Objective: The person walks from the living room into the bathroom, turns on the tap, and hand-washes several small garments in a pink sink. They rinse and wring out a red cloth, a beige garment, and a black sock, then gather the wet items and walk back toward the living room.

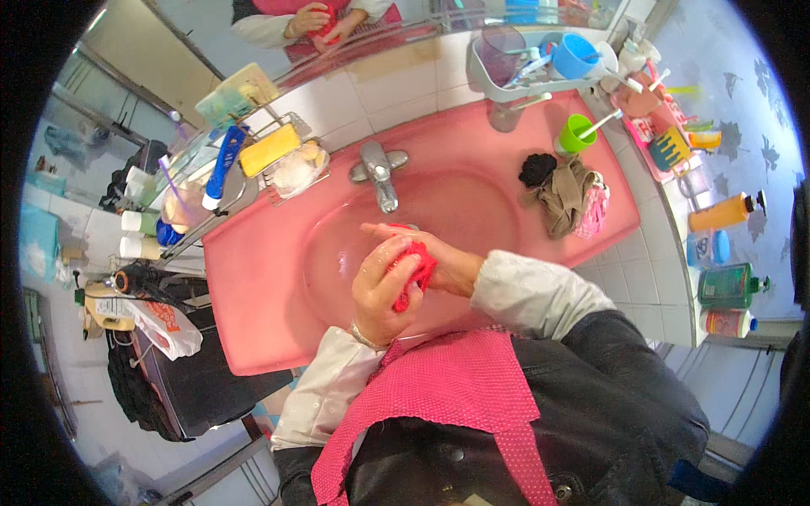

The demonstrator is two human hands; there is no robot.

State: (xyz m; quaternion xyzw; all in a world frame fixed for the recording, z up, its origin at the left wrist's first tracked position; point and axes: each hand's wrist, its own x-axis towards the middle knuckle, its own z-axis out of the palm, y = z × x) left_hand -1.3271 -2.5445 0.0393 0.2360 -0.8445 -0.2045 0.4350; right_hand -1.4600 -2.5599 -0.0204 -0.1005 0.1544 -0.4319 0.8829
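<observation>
Over the pink washbasin (468, 246), my left hand (383, 288) is wet and has its fingers curled around a crumpled red cloth (421, 269). My right hand (452, 253) presses against the cloth from the other side, its fingers pointing left. How far its fingers close on the cloth is hidden by the left hand. A bit of red also shows beyond the right hand's fingers. Just past both hands stands the metal faucet (380, 171).
On the basin's right ledge lie a brown cloth (565, 196), a black scrunchie (538, 169) and a green cup (574, 134) with a toothbrush. A wire rack (304, 190) holds yellow soap (271, 150). Bottles, including a green pump bottle (726, 286), line the right shelf.
</observation>
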